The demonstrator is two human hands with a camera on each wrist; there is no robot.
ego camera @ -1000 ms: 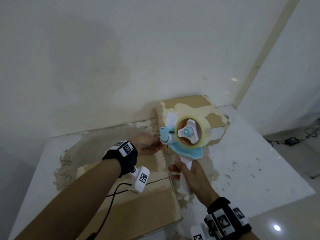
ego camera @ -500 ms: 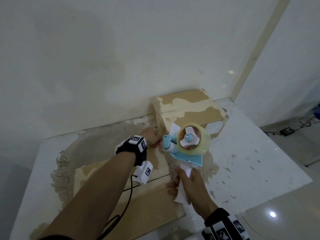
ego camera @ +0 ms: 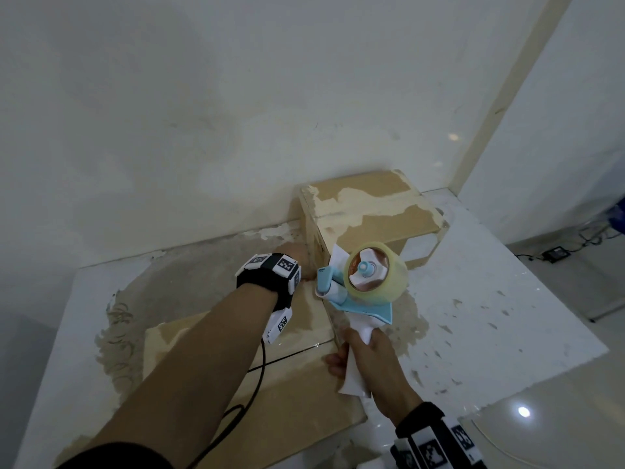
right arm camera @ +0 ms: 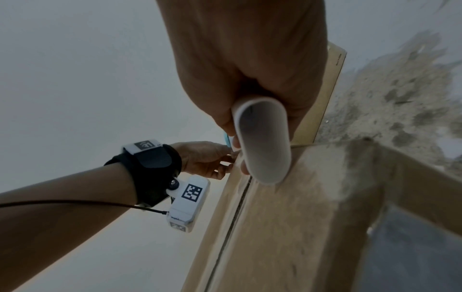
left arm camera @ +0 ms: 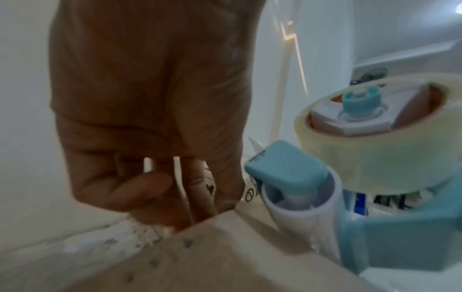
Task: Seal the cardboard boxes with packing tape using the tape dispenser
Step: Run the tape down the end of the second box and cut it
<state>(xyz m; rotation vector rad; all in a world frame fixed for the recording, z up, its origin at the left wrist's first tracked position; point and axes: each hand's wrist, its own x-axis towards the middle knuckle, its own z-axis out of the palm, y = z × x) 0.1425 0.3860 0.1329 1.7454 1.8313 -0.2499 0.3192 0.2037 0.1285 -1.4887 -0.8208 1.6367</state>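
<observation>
Blue-and-white plastic tape dispenser (ego camera: 360, 292) looking light, rigid: right hand (ego camera: 372, 363) wrapping its handle; left hand (ego camera: 297, 262) fingers pinching clear tape end at brown cardboard box (ego camera: 236, 360) edge.

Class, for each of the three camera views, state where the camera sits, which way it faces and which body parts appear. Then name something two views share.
Head: worn on the head, facing forward and down at the flat brown cardboard box; both forearms, left hand, right hand.
Left wrist: along the left hand towards the blue-and-white tape dispenser.
Right wrist: along the right hand gripping the dispenser's white handle; left hand beyond.
Shared: head and left wrist both show the clear tape roll.
</observation>
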